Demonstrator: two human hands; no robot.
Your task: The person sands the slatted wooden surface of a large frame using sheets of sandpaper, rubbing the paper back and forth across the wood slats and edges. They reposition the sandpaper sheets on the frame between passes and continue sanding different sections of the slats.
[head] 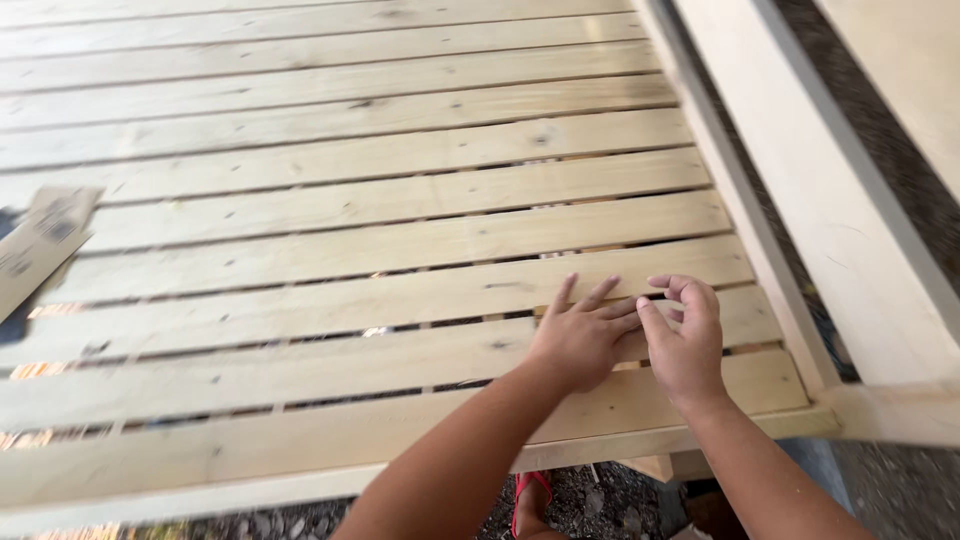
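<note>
The left hand (pixel 580 335) was laid flat, fingers spread, on a pale wooden slat (pixel 300 375) in the lower right of the frame. The right hand (pixel 685 335) was held just beside it, touching its fingertips, with the fingers curled inward and the thumb brought toward them; whether anything was pinched there could not be told. Nothing was gripped by the left hand.

The slat under the hands was one of many long, flat boards (pixel 380 200) that were set side by side across the whole frame, with narrow dark gaps between them. Their surface was smooth, light pine, marked with small dark knots and streaky grain. The boards were bounded on the right by a paler side rail (pixel 760 240) running from the top down to the lower right, and along the bottom by a front rail (pixel 250 490). At the left edge a flat piece of brown cardboard (pixel 40 245) was seen lying on the boards. Below the frame's bottom edge, grey gravel (pixel 590 505) and a red sandal (pixel 528 500) were visible.
</note>
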